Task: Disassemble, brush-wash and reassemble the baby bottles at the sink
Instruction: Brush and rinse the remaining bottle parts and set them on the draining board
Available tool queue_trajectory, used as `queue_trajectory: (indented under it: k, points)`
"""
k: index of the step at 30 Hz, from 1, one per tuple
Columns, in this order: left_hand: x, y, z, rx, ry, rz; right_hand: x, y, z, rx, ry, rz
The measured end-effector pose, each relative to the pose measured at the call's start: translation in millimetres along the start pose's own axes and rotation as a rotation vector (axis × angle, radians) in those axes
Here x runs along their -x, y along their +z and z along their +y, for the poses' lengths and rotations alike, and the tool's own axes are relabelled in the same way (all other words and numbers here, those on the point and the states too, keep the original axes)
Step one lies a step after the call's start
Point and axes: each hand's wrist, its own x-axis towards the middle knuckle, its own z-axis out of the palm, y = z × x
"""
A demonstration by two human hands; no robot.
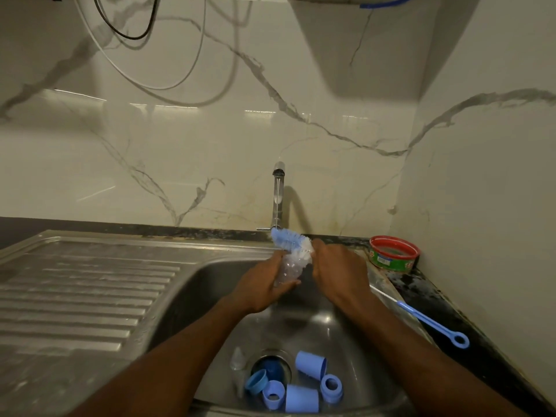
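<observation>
Over the middle of the sink (210, 284), your left hand (261, 288) is curling round a clear bottle (288, 267) while your right hand (337, 270) is gripping the brush (290, 240) at its mouth.

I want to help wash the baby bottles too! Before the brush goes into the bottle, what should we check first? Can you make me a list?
1. Clear bottle held firmly: ok, the left hand grips its body over the sink.
2. Bottle brush in hand: ok, the right hand holds it, bristles at the bottle's mouth.
3. Bottle taken apart: ok, blue caps and rings lie loose near the drain.
4. Water running from the tap: cannot tell.
5. Soap on the bristles: cannot tell.
6. Thin blue brush within reach for small parts: ok, it lies on the counter to the right.
</observation>
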Motion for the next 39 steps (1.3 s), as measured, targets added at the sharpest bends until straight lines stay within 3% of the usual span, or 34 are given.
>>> queue_trajectory:
  k: [2,6,7,10,12,17,21,28,31,34,37,39]
  points:
    - [-0.7,1.1,-2.1,0.108,-0.020,0.061,2.2,2.3,7.0,-0.033,0.008,0.029]
    - [-3.3,-6.4,1.0,0.597,-0.282,0.253,12.3,7.7,11.9,-0.062,-0.013,0.042]
    - [-4.5,-8.8,-0.6,0.622,-0.333,0.275,14.0,7.1,9.9,-0.074,-0.026,0.060]
    - [-2.7,-10.4,-5.5,0.486,-0.461,0.219,15.2,4.8,0.0,-0.112,-0.072,0.108]
    - [-0.2,-8.6,-5.9,0.376,-0.457,0.142,15.9,5.7,-7.5,-0.063,-0.123,0.084]
    - [-2.2,-2.7,0.8,0.080,-0.133,-0.042,11.8,6.2,-17.8,-0.002,-0.118,0.078]
    - [-3.3,1.3,2.4,-0.029,-0.070,0.014,9.3,5.3,-20.5,0.037,-0.106,0.088]
    - [3.2,-7.1,3.1,0.018,0.053,0.020,4.3,-1.7,-3.8,-0.036,-0.028,0.093]
    - [0.8,-8.1,0.9,0.234,-0.120,0.167,10.3,0.4,3.9,-0.076,-0.008,0.108]
    - [-1.4,-13.2,-3.2,0.358,-0.273,0.217,15.5,4.1,6.7,-0.109,-0.040,0.099]
    - [-1.5,-14.7,-2.6,0.372,-0.400,0.237,15.2,5.9,2.2,-0.081,-0.062,0.106]
    - [-0.8,-14.2,-2.4,0.249,-0.457,0.203,15.5,5.7,-4.9,-0.086,-0.079,0.106]
